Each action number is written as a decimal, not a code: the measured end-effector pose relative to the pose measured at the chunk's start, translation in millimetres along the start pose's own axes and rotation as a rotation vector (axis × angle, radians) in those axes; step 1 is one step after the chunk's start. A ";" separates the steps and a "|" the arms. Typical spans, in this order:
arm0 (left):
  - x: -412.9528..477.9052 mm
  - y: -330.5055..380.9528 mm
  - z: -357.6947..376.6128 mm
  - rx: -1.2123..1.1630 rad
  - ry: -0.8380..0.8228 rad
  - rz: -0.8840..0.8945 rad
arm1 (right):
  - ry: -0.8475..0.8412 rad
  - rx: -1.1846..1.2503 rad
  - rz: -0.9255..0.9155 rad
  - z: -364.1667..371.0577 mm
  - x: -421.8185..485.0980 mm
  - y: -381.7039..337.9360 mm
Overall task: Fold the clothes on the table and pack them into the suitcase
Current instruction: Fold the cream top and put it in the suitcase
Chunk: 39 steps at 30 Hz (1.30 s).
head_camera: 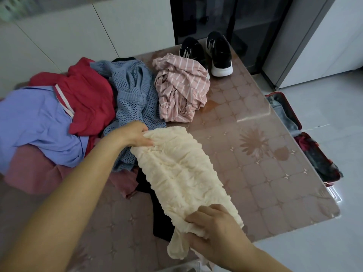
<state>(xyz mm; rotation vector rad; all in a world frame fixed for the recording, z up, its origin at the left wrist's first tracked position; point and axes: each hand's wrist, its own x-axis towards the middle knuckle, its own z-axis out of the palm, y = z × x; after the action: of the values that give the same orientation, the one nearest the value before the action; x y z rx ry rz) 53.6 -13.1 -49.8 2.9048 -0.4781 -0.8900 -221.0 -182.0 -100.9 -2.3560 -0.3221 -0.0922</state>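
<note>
A table (275,183) under a glossy pinkish cover printed with tiles and flowers fills the view, with pale grey floor (324,242) to its right.

At the near edge the right hand (214,222) grips the near end of a crinkled cream garment (176,173), fingers curled over a bunch of the cloth and thumb beneath. The garment stretches diagonally away across the table's middle to the left hand (133,134), which pinches its far end between thumb and curled fingers. Under it lies a black garment (161,218).

Along the left edge the rest is heaped: a dusty pink piece (33,173) at the bottom, a lavender shirt (35,122) on it, a red garment (90,99) beyond, and a blue open-knit sweater (133,95) just beside the left hand. A pink striped garment (180,89) sits crumpled apart, toward the far edge.

At the far right corner stand black sneakers (220,54) (white soles, white side stripes).

The red suitcase (314,154) lies open on the floor off the right edge, with dark and grey cloth inside. White cabinets (78,36) and a dark glass-fronted unit (235,20) stand behind.
</note>
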 end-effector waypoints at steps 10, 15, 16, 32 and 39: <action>-81.3 21.3 108.8 0.131 0.556 0.796 | -0.301 -0.247 -0.233 -25.8 -14.3 44.4; -115.5 15.4 174.9 0.272 0.135 0.667 | -0.525 -0.453 -0.264 -43.4 -23.9 78.4; -116.0 16.1 180.5 0.245 0.067 0.635 | -0.568 -0.458 -0.256 -41.0 -21.6 83.1; -155.7 49.5 196.4 -0.108 0.022 0.535 | -0.609 -0.234 -0.003 -50.4 13.9 83.3; -161.6 44.6 136.0 -1.055 -0.137 0.294 | -0.753 0.352 0.306 -102.7 49.9 57.8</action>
<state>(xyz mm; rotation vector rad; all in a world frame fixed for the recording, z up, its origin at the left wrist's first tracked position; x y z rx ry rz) -161.1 -1.2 -69.4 1.7816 -0.2898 -0.9094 -155.1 -282.9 -57.8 -1.9733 -0.2942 0.9358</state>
